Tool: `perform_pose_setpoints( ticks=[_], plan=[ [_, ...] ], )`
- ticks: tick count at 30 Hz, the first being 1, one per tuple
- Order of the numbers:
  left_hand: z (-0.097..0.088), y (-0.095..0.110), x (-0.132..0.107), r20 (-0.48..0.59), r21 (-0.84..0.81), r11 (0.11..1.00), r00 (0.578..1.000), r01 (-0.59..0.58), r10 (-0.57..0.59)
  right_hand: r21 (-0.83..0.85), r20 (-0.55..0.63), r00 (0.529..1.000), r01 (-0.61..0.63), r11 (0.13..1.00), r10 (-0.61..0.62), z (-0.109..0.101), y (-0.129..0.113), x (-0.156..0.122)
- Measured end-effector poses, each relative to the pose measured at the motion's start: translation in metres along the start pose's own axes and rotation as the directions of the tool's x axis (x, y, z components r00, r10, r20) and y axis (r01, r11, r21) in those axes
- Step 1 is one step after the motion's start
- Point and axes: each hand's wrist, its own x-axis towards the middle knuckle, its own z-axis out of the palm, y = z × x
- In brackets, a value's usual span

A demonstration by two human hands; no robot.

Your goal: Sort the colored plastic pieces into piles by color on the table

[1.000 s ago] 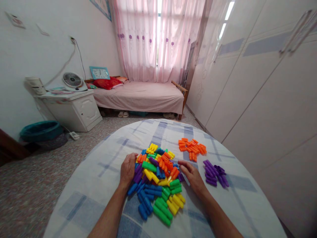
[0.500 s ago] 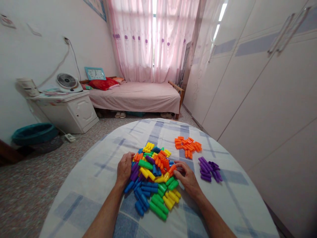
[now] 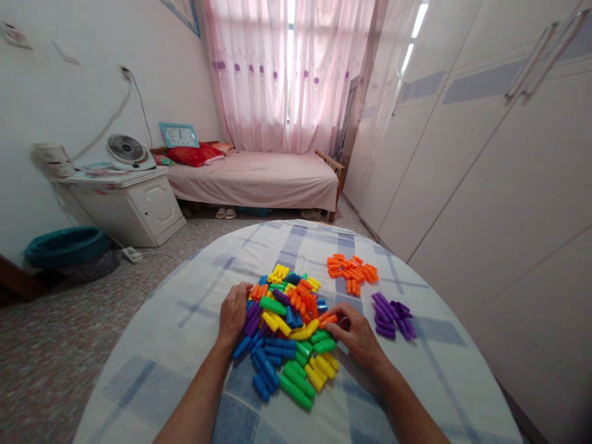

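Note:
A mixed pile of coloured plastic tubes (image 3: 287,333) in blue, green, yellow, orange and purple lies on a round table with a checked cloth (image 3: 185,320). My left hand (image 3: 232,314) rests against the pile's left side, fingers curled on the purple and blue tubes. My right hand (image 3: 355,336) is at the pile's right edge, its fingers pinched round an orange tube (image 3: 327,319). A sorted heap of orange tubes (image 3: 351,271) lies further back on the right. A sorted heap of purple tubes (image 3: 392,316) lies just right of my right hand.
Beyond the table stand a bed with a pink sheet (image 3: 259,179), a white bedside cabinet (image 3: 124,206) with a small fan (image 3: 126,150), and a teal basin (image 3: 62,246) on the floor. White wardrobe doors (image 3: 485,172) line the right wall.
My right hand has closed from spread fingers into a pinch on an orange tube at the pile's right edge. My left hand has stayed against the pile.

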Motion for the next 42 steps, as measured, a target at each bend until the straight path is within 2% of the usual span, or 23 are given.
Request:
perform_pose_setpoints(
  ticks=[3, 7, 9, 13, 15, 18, 22, 25, 28, 32, 35, 42],
  plan=[
    [0.0, -0.001, 0.0, -0.005, 0.004, 1.0, 1.0, 0.001, -0.001, 0.112, -0.055, 0.995, -0.073, 0.991, 0.08, -0.004, 0.005, 0.004],
    [0.001, -0.003, 0.001, -0.007, -0.008, 1.0, 1.0, -0.005, 0.005, 0.206, -0.301, 0.941, -0.096, 0.974, 0.157, -0.007, 0.019, 0.015],
    [0.001, -0.003, 0.001, -0.005, -0.004, 1.0, 1.0, 0.005, -0.005, 0.137, -0.39, 0.912, -0.083, 0.987, 0.13, -0.008, 0.024, 0.017],
    [0.001, 0.0, 0.0, -0.002, 0.001, 1.0, 1.0, 0.027, -0.027, -0.197, -0.477, 0.879, -0.08, 0.977, -0.024, -0.007, 0.025, 0.015],
    [0.0, 0.001, 0.0, -0.006, 0.002, 1.0, 1.0, 0.029, -0.029, -0.273, -0.418, 0.908, -0.079, 0.959, -0.044, -0.005, 0.023, 0.012],
    [0.001, 0.002, 0.001, -0.012, -0.002, 0.999, 0.999, 0.038, -0.038, -0.288, -0.283, 0.959, -0.062, 0.956, -0.023, 0.0, 0.025, 0.013],
    [0.001, 0.002, 0.001, -0.016, -0.012, 0.999, 0.999, 0.045, -0.046, -0.302, -0.265, 0.961, -0.004, 0.953, -0.08, 0.004, 0.03, 0.019],
    [0.001, 0.002, 0.001, -0.012, -0.004, 0.999, 0.999, 0.035, -0.035, -0.252, -0.226, 0.973, -0.019, 0.968, -0.04, 0.002, 0.027, 0.018],
    [0.001, 0.001, 0.001, -0.008, 0.018, 0.999, 0.999, 0.031, -0.031, -0.209, -0.101, 0.995, 0.005, 0.978, -0.027, -0.001, 0.016, 0.008],
    [0.001, -0.003, 0.001, 0.002, 0.012, 1.0, 1.0, 0.012, -0.012, -0.298, 0.042, 0.995, 0.096, 0.95, -0.087, -0.003, 0.006, -0.007],
    [0.001, -0.005, 0.001, 0.001, 0.003, 1.0, 1.0, 0.011, -0.011, -0.401, 0.032, 0.996, 0.086, 0.912, -0.08, -0.007, 0.009, -0.017],
    [0.002, -0.005, 0.001, -0.013, -0.007, 1.0, 1.0, 0.02, -0.02, -0.69, -0.173, 0.969, 0.01, 0.724, -0.178, -0.027, 0.038, -0.028]
  ],
)
